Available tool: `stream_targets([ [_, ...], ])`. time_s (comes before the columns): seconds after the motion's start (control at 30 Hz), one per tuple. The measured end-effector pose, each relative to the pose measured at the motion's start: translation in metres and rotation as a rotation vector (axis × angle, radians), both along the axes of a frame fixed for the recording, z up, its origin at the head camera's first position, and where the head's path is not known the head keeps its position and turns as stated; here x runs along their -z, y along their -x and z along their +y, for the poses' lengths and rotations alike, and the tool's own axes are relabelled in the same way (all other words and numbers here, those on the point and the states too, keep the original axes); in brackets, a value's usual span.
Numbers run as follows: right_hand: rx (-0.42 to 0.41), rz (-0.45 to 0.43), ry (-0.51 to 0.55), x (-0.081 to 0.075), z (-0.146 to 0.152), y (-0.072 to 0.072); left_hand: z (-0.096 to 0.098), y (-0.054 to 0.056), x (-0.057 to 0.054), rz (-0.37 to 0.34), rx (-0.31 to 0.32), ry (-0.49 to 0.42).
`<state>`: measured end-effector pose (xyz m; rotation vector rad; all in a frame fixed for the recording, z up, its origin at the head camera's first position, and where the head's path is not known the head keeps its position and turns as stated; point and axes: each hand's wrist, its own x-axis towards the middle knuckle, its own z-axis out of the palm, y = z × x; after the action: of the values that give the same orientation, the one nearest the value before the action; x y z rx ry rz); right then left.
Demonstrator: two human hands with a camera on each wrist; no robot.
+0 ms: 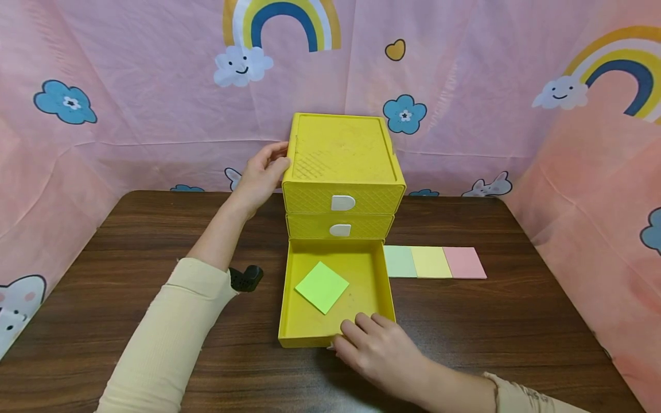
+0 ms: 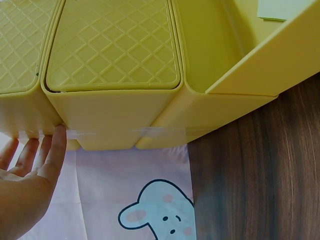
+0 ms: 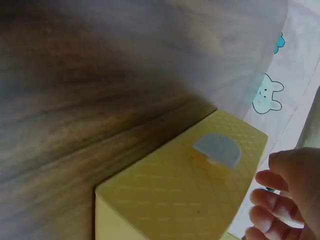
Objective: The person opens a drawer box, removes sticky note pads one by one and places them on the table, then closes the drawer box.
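Note:
A yellow drawer cabinet [image 1: 343, 149] with a waffle-patterned front stands on the table. Its bottom drawer [image 1: 369, 287] is pulled out; the two above are closed. A green sticky note [image 1: 322, 288] lies turned cornerwise inside the open drawer. My left hand [image 1: 263, 178] rests its extended fingertips [image 2: 59, 137] against the cabinet's left side. Near the open drawer's front rim is my right hand [image 1: 379, 355], its fingers loosely bent. In the right wrist view, the fingers [image 3: 272, 200] stand off the white handle [image 3: 218, 149] and nothing shows in their grasp.
Beside the cabinet on the right, a row of mint [image 1: 400, 261], yellow [image 1: 431, 262] and pink sticky notes [image 1: 465, 263] lies on the dark wooden table [image 1: 516, 338]. Patterned pink cloth [image 1: 170, 115] hangs behind and at both sides. A black device [image 1: 247, 278] sits at my left wrist.

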<state>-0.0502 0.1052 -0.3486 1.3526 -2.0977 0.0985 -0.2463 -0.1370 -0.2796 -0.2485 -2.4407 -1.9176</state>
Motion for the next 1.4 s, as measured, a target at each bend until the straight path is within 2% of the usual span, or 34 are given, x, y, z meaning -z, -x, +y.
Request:
stream_targets([
  [0.23,0.001,0.028,-0.012,-0.010,-0.003,0.005,-0.002,0.000,0.000,0.001,0.010,0.007],
  [0.47,0.007,0.025,-0.090,-0.007,0.000,0.014,-0.001,0.001,0.000,0.000,0.007,0.001],
  [1.0,0.098,-0.186,-0.219,-0.022,0.000,0.033,0.000,0.001,0.000,-0.006,0.009,-0.006],
  [1.4,0.207,-0.319,-0.286,-0.033,-0.008,0.048,0.000,0.000,-0.001,-0.009,0.004,-0.008],
])
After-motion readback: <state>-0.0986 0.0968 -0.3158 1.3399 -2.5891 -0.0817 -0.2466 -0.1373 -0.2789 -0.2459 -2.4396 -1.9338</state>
